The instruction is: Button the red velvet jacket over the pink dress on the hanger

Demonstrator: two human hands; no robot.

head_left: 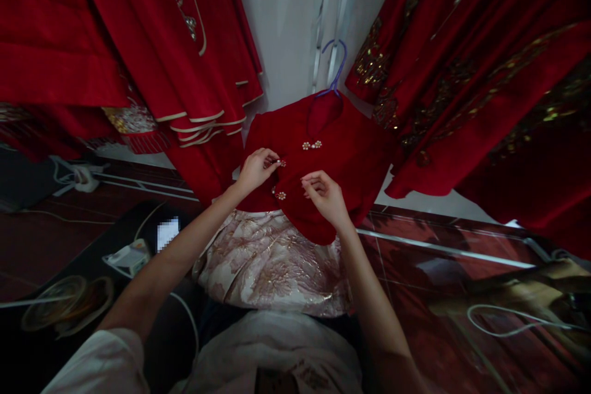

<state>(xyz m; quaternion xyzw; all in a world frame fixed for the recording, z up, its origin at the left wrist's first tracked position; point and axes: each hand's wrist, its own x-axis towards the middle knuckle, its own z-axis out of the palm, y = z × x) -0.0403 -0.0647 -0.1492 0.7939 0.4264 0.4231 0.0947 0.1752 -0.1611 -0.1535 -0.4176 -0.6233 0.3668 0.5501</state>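
A red jacket (360, 135) hangs before me on a purple hanger (339, 68), its lower part over a pale pink floral brocade (272, 258) at my lap. Flower-shaped fastenings with pearl-like beads run down its front: the top pair (312, 145) meets at the neck, and a lower flower button (281, 196) sits near the hem. My left hand (258, 169) pinches a middle flower button (283, 163) at the front edge. Over the right front panel, my right hand (325, 197) has thumb and fingertips together; anything between them is too small to make out.
Red garments with pale trim (203, 74) hang at left, and sequined red garments (443, 104) at right. A dark surface at lower left holds a white device with a cord (132, 257) and clear round lids (60, 305). A white rail (452, 249) runs low at right.
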